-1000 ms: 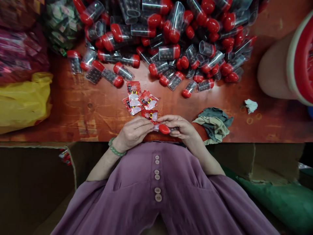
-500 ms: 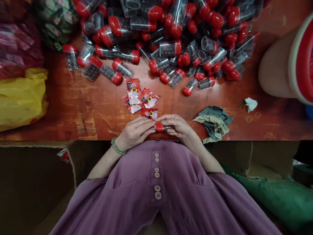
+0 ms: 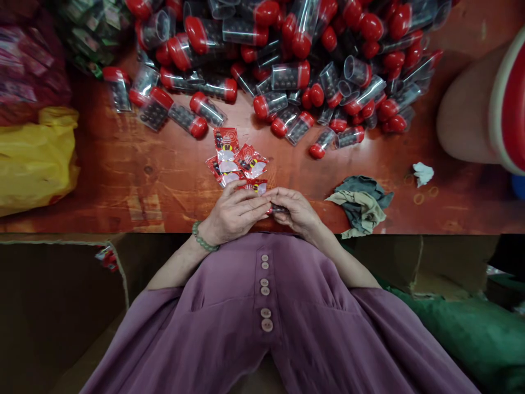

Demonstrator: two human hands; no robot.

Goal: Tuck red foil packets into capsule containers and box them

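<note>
At the table's near edge my right hand (image 3: pixel 298 210) is closed round a small clear tube with a red cap and dark beads in it (image 3: pixel 279 209). My left hand (image 3: pixel 239 212), a green bead bracelet (image 3: pixel 204 239) at its wrist, lies over the tube's red end, fingers pressed together and covering most of the cap. Just beyond the left fingertips is a red printed packet (image 3: pixel 259 186), partly under them. Several like red packets (image 3: pixel 225 148) lie overlapping a little farther off.
A heap of red-capped clear tubes (image 3: pixel 290 75) spreads over the table's far side. To the left are a yellow bag (image 3: pixel 35 164) and bags of small packets (image 3: pixel 28 71). On the right lie grey and beige cloths (image 3: pixel 361 200), a white scrap (image 3: pixel 423 173) and a large pale tub (image 3: pixel 463 115).
My left hand has slid right over the tube's red cap, which showed between the hands before. Its fingers now reach over the nearest packet. The right hand keeps its hold.
</note>
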